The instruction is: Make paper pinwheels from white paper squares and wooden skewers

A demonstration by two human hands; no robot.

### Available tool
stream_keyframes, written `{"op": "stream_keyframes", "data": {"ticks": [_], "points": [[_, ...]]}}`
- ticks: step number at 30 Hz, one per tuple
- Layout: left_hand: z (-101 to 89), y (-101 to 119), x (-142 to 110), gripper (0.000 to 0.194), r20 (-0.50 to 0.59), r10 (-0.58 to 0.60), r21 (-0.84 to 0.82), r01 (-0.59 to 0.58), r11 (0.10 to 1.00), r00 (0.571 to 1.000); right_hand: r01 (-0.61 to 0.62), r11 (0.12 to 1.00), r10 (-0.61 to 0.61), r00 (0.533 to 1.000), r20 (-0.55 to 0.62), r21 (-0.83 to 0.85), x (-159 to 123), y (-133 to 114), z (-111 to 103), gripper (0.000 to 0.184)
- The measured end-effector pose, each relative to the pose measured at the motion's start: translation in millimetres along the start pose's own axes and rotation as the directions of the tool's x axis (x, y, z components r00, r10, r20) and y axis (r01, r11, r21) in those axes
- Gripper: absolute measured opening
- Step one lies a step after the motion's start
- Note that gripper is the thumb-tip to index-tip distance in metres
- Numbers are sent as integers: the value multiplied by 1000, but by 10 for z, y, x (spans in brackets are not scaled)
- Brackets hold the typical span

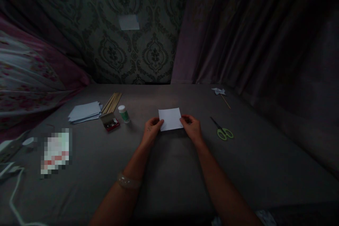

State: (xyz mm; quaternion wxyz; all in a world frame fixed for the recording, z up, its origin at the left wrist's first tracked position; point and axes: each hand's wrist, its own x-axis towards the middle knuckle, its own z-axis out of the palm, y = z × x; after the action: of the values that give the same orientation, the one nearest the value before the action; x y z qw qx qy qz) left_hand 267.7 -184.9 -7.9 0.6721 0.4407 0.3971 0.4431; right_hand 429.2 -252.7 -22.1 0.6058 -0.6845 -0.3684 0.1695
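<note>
A small white sheet of paper is held up between my two hands, above the middle of the grey-covered table. My left hand pinches its left edge, thumb on the near face and fingers behind. At the opposite edge, my right hand grips the paper in the same way. Scissors with green handles lie to the right of my right hand, their blades pointing away and to the left. Left of my left hand stands a white and green glue bottle with a white cap.
An open small red box of tiny items sits by a paper stack and several wooden sticks. A paper pinwheel on a stick lies far right. Near left are a blurred packet, a white-lidded jar and a white cable.
</note>
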Motion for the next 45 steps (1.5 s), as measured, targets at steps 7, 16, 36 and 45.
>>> {"op": "stream_keyframes", "data": {"ticks": [7,16,36,45], "points": [[-39,-30,71,13,-43,138,164,-129,978,989,163,893,-156,986,50,-420,-81,-66,-25,23],[-127,-89,61,26,134,245,728,-263,634,960,234,792,-180,972,150,-565,-135,-72,-23,24],[-167,-162,44,30,278,251,864,-356,357,927,273,669,-140,960,243,-691,-164,-7,-36,22],[-145,-163,44,25,318,248,899,-374,228,915,257,649,-106,963,249,-716,-164,-46,-44,22]]}}
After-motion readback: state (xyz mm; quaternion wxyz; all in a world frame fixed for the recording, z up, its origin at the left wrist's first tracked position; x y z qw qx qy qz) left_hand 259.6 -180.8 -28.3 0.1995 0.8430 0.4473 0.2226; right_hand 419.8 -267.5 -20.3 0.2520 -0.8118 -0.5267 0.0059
